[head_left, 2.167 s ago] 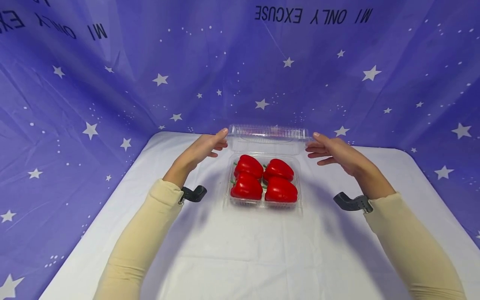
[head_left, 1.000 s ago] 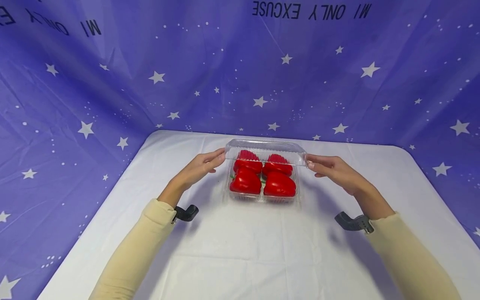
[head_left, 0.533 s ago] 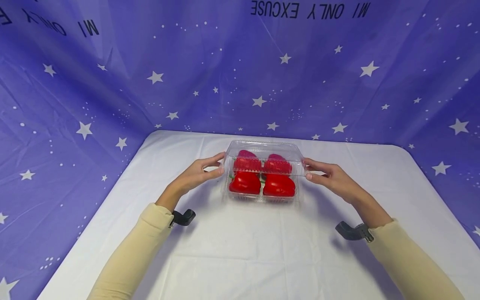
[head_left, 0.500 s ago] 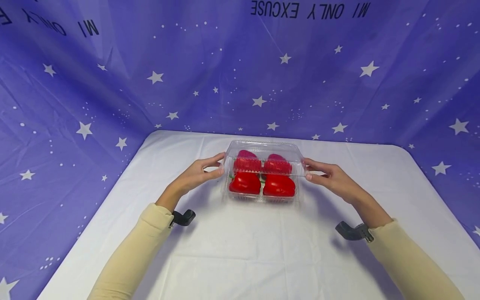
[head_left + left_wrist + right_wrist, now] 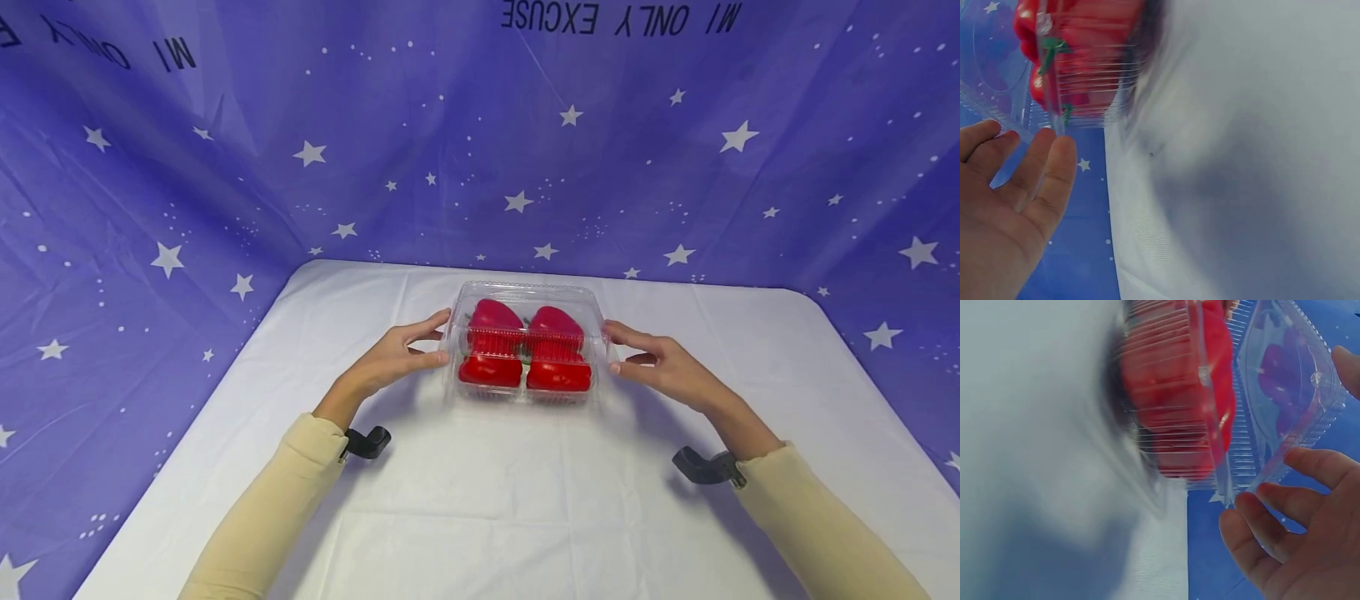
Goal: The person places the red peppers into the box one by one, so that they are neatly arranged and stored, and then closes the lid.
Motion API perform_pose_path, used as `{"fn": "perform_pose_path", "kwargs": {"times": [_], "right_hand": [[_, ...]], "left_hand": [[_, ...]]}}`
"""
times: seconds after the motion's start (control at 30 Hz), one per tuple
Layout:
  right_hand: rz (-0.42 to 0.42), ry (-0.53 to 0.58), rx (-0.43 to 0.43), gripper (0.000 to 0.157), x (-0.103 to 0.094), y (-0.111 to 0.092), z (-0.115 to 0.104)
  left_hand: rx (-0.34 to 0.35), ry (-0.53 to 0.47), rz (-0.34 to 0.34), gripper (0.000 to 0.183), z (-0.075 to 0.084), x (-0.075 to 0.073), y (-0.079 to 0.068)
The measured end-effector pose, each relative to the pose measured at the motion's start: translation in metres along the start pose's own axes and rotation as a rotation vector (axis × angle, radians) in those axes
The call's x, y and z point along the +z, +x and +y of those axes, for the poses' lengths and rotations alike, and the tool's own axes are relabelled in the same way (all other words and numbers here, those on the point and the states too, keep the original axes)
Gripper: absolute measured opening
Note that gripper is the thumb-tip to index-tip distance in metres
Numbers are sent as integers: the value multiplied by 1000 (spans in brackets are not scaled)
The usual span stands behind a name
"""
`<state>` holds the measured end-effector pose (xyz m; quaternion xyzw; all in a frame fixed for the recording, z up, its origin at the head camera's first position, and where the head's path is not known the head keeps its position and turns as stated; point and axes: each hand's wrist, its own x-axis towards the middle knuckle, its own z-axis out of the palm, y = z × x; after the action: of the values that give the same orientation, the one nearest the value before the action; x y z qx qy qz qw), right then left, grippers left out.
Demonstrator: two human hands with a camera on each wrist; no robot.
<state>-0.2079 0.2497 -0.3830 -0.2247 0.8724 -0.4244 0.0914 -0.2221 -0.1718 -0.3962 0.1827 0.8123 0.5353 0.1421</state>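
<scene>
Several red bell peppers (image 5: 558, 377) sit in the base of a clear plastic clamshell box (image 5: 523, 400) on the white cloth. Its hinged lid (image 5: 527, 293) slants over them, its front edge still raised above the base rim. At the left side of the lid, my left hand (image 5: 390, 358) has its fingers extended, with the fingertips right at the plastic. My right hand (image 5: 663, 362) mirrors it on the right, fingers loosely bent and fingertips along the lid's edge. Both wrist views show a wedge of space between lid and base. The left thumb is out of the left wrist view.
A white cloth (image 5: 480, 517) covers the table. Behind and on both sides hang blue-purple curtains (image 5: 420, 108) with white stars. A dark camera mount (image 5: 705, 467) juts from the right wrist, and a similar black mount (image 5: 367, 442) from the left.
The lid has swung from upright at the back, forward and down over the peppers. Both hands have come down and toward me with it, along its sides. The base has stayed in place.
</scene>
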Motion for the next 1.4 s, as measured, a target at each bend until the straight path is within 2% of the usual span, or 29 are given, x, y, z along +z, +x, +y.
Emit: {"fn": "perform_pose_path", "kwargs": {"times": [0.2, 0.33, 0.57, 0.67, 0.87, 1.0, 1.13, 1.3, 1.4], "right_hand": [[-3, 0, 6, 66, 7, -1, 6], [33, -9, -23, 65, 13, -4, 11], [80, -12, -74, 64, 22, -7, 17], [89, -7, -80, 65, 25, -8, 20], [130, 32, -119, 64, 34, -11, 30], [151, 62, -97, 58, 42, -11, 34], [122, 131, 1, 55, 45, -10, 36], [27, 355, 76, 57, 46, -10, 33], [-34, 477, 92, 59, 47, -9, 29]], "left_hand": [[-20, -23, 4, 79, -8, 4, -2], [-41, -4, -12, 83, -11, 8, -3], [10, 71, -13, 85, -14, 11, -5], [20, 124, -12, 87, -17, 13, -6], [52, 304, -6, 89, -21, 18, -7], [53, 336, -7, 88, -22, 19, -9], [16, 308, -4, 79, -19, 20, -10], [-2, 224, 47, 65, -13, 25, -8], [-35, 127, 28, 66, -10, 27, -7]]}}
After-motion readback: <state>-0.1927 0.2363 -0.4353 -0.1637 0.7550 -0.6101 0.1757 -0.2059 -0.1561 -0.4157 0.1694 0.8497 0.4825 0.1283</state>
